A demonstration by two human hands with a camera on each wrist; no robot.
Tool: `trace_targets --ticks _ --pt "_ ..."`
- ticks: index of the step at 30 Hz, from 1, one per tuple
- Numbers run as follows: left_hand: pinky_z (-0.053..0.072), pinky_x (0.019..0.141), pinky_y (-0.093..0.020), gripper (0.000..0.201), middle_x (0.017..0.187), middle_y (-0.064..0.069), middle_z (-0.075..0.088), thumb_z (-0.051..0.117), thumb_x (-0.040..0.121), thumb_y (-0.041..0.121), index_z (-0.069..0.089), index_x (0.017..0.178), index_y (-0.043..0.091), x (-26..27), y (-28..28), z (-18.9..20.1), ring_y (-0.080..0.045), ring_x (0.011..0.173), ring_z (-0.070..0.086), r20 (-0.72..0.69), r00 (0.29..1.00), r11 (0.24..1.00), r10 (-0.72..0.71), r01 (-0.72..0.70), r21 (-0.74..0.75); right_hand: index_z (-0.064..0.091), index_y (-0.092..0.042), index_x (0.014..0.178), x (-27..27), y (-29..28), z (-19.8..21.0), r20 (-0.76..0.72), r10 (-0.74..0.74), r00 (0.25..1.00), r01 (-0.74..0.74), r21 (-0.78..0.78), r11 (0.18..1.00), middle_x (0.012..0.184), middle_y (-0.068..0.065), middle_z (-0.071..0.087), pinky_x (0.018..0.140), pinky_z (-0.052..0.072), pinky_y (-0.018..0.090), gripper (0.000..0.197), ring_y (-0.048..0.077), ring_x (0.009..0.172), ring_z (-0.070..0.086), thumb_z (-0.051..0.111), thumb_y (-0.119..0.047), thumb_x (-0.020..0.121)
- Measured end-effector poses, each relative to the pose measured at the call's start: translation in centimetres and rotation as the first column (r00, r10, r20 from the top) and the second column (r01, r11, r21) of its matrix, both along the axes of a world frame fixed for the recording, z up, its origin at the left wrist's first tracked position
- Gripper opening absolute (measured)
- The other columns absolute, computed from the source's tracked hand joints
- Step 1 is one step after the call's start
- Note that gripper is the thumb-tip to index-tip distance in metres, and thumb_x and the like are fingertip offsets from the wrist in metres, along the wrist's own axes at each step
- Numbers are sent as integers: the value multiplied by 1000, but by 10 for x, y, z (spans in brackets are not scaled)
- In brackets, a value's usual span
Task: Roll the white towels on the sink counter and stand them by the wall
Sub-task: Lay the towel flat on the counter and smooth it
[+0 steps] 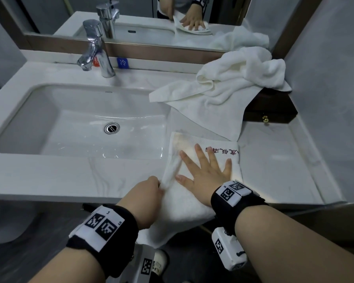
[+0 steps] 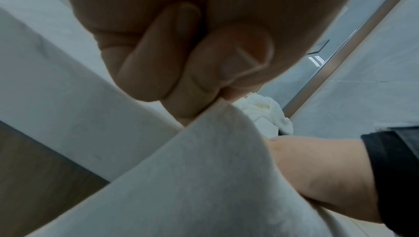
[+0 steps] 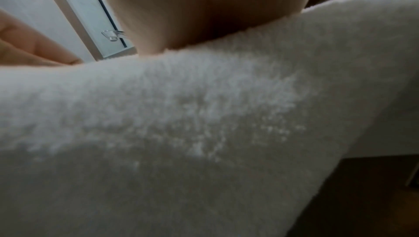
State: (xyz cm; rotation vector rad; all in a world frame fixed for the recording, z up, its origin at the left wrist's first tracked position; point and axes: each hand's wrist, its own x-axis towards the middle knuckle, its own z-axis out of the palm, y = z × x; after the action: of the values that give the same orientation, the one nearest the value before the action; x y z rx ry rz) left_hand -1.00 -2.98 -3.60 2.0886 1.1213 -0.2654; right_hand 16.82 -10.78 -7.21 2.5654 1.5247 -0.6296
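A folded white towel (image 1: 184, 199) with red lettering lies on the counter (image 1: 70, 176) right of the basin, its near end hanging over the front edge. My right hand (image 1: 204, 172) lies flat on it with fingers spread. My left hand (image 1: 149, 193) pinches the towel's left edge between curled fingers; the left wrist view shows the fingers (image 2: 188, 72) closed on the towel (image 2: 192, 178) fold. In the right wrist view the towel (image 3: 204, 124) fills the frame under my palm. A second, crumpled white towel (image 1: 229, 86) lies at the back right by the wall.
The basin (image 1: 80, 123) with its drain takes the left and middle of the counter, with a chrome tap (image 1: 96, 50) behind it. A dark wooden box (image 1: 272, 109) with a brass knob sits under the crumpled towel. A mirror (image 1: 151, 15) runs along the back wall.
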Motion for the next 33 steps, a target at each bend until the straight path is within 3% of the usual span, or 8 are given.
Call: trace_targets --ticks 4,8,12,20,27,33 --pt "40 39 -23 21 86 -1 56 42 102 32 52 91 16 0 0 2 -15 67 53 13 1000 1000 25 -25 16 -29 -62 133 -1 0 -1 5 0 1000 0 -2 1000 151 -18 -39 103 -20 66 66 18 141 -35 8 -81 82" --pt "52 66 -36 20 83 0 60 51 96 32 56 86 17 -1 3 3 -20 70 58 56 995 994 81 -84 69 -30 -62 132 0 0 -3 1 -7 1000 7 7 1000 150 -18 -40 103 -22 66 67 18 141 -36 7 -82 80" --pt "50 74 -34 14 83 2 63 57 92 30 56 83 20 3 5 3 -18 80 60 54 995 990 81 -87 111 -31 -63 131 0 0 -6 1 -8 1000 8 26 1000 150 -19 -40 103 -22 66 67 18 141 -35 4 -82 77" --pt "56 77 -37 13 77 0 71 60 88 32 63 83 20 27 18 6 -19 75 68 153 965 976 212 -218 20 -31 -62 131 0 1 -7 22 2 1000 -3 42 999 151 -18 -39 101 -22 65 67 19 141 -34 5 -81 79" --pt "48 83 -29 22 102 0 68 67 87 28 63 106 17 52 40 -3 -20 95 63 184 950 966 251 -259 19 -30 -61 133 0 -1 -7 23 4 1000 -6 65 998 150 -18 -39 101 -24 65 67 19 141 -35 4 -82 79" --pt "42 70 -25 22 102 1 65 66 81 18 58 101 22 61 52 -8 -16 88 61 152 956 963 250 -261 60 -28 -62 133 0 -2 -7 16 4 1000 -5 82 997 141 -20 -45 99 -27 63 66 18 141 -36 5 -82 80"
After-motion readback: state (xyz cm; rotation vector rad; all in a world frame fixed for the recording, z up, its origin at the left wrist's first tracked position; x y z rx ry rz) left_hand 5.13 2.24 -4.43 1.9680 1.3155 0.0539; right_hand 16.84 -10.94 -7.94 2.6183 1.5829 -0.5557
